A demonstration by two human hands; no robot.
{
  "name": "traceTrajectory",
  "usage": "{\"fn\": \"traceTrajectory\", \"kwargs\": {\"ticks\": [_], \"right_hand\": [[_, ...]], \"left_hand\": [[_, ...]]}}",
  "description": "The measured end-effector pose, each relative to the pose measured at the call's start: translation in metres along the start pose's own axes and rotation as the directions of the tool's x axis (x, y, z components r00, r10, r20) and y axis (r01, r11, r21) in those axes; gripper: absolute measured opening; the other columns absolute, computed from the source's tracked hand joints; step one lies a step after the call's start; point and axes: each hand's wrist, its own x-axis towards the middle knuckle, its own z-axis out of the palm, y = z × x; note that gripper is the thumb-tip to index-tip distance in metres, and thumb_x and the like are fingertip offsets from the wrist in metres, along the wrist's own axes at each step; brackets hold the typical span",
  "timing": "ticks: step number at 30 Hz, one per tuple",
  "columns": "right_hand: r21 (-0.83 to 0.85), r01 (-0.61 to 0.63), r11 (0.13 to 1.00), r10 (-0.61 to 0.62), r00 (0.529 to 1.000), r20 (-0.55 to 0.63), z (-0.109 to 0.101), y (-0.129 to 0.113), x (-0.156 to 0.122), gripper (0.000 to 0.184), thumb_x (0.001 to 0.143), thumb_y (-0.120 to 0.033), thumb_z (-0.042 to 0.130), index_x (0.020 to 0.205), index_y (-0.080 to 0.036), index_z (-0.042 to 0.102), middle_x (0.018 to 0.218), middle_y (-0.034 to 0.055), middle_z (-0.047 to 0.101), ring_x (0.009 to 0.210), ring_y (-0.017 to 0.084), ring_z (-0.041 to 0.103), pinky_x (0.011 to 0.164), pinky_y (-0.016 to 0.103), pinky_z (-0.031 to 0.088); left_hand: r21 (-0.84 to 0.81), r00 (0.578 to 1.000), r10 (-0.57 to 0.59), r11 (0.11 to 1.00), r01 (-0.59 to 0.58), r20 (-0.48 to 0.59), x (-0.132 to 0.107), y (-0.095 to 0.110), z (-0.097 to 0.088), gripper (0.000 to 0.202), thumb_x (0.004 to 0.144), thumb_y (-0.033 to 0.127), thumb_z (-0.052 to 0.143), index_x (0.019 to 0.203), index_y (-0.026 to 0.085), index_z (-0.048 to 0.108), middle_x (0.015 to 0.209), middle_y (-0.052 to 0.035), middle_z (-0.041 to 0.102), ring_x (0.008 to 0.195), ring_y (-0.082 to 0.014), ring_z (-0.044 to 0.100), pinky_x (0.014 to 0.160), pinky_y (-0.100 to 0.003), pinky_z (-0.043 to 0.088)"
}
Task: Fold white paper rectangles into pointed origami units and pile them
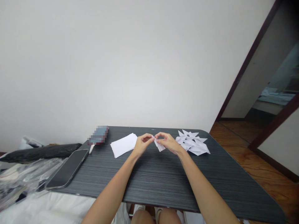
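Both hands meet over the far middle of the table [163,180], and a small white paper [159,145] sits between them, raised just above the dark striped top. The left hand [142,144] comes in from 7 o'clock; its thumb and forefinger are curled nearly closed and pinch the paper's upper left edge, with the other fingers tucked under. The right hand [168,142] comes in from 5 o'clock, its fingertips [158,135] bent down onto the paper's top edge and closed on it too, so the two sets of fingertips almost touch at the paper's top. The paper hangs down from that pinch, its lower corner pointing toward 5 o'clock below the right thumb (whether it is already creased I cannot tell, it is too small). At 9 o'clock from the left hand, just beside it, lies a stack [123,144] of flat white sheets. At 3 o'clock from the right hand, close by, lies a pile [193,143] of folded white triangles, overlapping one another. Further out at 9 o'clock a blurred bluish object [98,135] rests near the table's back edge, and a dark phone [67,169] lies face up at the table's left edge, toward 8 o'clock.
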Motion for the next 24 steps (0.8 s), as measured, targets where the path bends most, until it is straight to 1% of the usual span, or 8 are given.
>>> {"fn": "traceTrajectory", "kwargs": {"ticks": [4, 6, 9, 11, 14, 17, 21, 24], "right_hand": [[0.053, -0.052, 0.997, 0.051, 0.999, 0.015, 0.002, 0.002, -0.001, 0.029, 0.062, -0.038, 0.063, 0.076, -0.015, 0.053, 0.069, 0.0003, 0.055, 0.058, 0.010, 0.048, 0.051, 0.021, 0.035], [0.016, -0.052, 0.999, 0.052, 0.999, 0.015, 0.000, 0.004, 0.000, 0.028, 0.063, -0.037, 0.062, 0.076, -0.014, 0.055, 0.069, 0.0007, 0.056, 0.061, 0.010, 0.050, 0.054, 0.022, 0.037], [-0.164, -0.049, 0.985, 0.047, 0.999, -0.016, -0.004, 0.012, 0.003, 0.023, 0.065, -0.034, 0.058, 0.072, -0.013, 0.058, 0.064, 0.0002, 0.057, 0.059, 0.010, 0.051, 0.056, 0.022, 0.038], [-0.351, -0.072, 0.934, 0.067, 0.997, -0.027, -0.005, 0.018, 0.005, 0.017, 0.064, -0.030, 0.057, 0.065, -0.013, 0.059, 0.058, 0.0004, 0.057, 0.056, 0.011, 0.051, 0.053, 0.022, 0.037], [-0.610, -0.101, 0.786, 0.088, 0.995, -0.051, -0.001, 0.028, 0.009, 0.007, 0.059, -0.020, 0.057, 0.057, -0.014, 0.059, 0.052, 0.0010, 0.058, 0.052, 0.012, 0.051, 0.049, 0.021, 0.035], [-0.733, -0.094, 0.673, 0.059, 0.996, -0.074, 0.004, 0.032, 0.010, 0.006, 0.058, -0.014, 0.053, 0.056, -0.015, 0.060, 0.054, 0.0021, 0.060, 0.054, 0.013, 0.053, 0.049, 0.021, 0.035], [-0.787, -0.098, 0.609, 0.045, 0.995, -0.089, 0.004, 0.030, 0.009, 0.008, 0.061, -0.014, 0.052, 0.061, -0.015, 0.060, 0.060, 0.0038, 0.061, 0.060, 0.014, 0.055, 0.051, 0.021, 0.036], [-0.805, -0.112, 0.582, 0.044, 0.993, -0.107, 0.001, 0.029, 0.008, 0.009, 0.064, -0.014, 0.051, 0.065, -0.014, 0.060, 0.063, 0.0045, 0.060, 0.061, 0.014, 0.054, 0.053, 0.021, 0.036]], "left_hand": [[0.002, 0.997, 0.005, 1.000, -0.005, 0.076, 0.000, 0.002, 0.003, 0.021, 0.067, 0.031, 0.060, 0.073, 0.012, 0.055, 0.076, -0.0026, 0.056, 0.072, -0.0123, 0.052, 0.069, -0.025, 0.041], [0.040, 0.997, -0.022, 0.999, 0.019, 0.080, 0.000, -0.001, 0.001, 0.022, 0.069, 0.033, 0.057, 0.071, 0.012, 0.051, 0.072, -0.0015, 0.055, 0.068, -0.0108, 0.051, 0.065, -0.023, 0.040], [0.205, 0.995, -0.092, 0.975, 0.081, 0.043, 0.001, -0.012, -0.003, 0.022, 0.070, 0.034, 0.054, 0.070, 0.013, 0.048, 0.065, 0.0005, 0.052, 0.059, -0.0091, 0.049, 0.056, -0.021, 0.038], [0.396, 0.991, -0.121, 0.914, 0.088, 0.060, 0.000, -0.020, -0.005, 0.019, 0.070, 0.030, 0.054, 0.076, 0.014, 0.048, 0.060, 0.0027, 0.049, 0.054, -0.0089, 0.046, 0.053, -0.021, 0.037], [0.666, 0.984, -0.047, 0.742, -0.080, 0.171, -0.003, -0.027, -0.004, 0.012, 0.070, 0.020, 0.053, 0.081, 0.016, 0.050, 0.068, 0.0010, 0.049, 0.062, -0.0114, 0.047, 0.061, -0.025, 0.039], [0.755, 0.945, 0.024, 0.595, -0.276, 0.327, -0.007, -0.023, -0.005, 0.008, 0.074, 0.018, 0.047, 0.074, 0.015, 0.055, 0.087, -0.0050, 0.048, 0.081, -0.0152, 0.047, 0.075, -0.029, 0.038], [0.678, 0.829, -0.070, 0.615, -0.401, 0.554, -0.008, -0.008, -0.012, 0.025, 0.072, 0.032, 0.053, 0.089, 0.015, 0.058, 0.095, -0.0064, 0.048, 0.088, -0.0171, 0.048, 0.080, -0.028, 0.038], [0.675, 0.800, -0.100, 0.603, -0.425, 0.592, -0.009, -0.001, -0.016, 0.039, 0.068, 0.041, 0.057, 0.096, 0.015, 0.058, 0.099, -0.0080, 0.049, 0.091, -0.0191, 0.048, 0.082, -0.028, 0.038]]}}
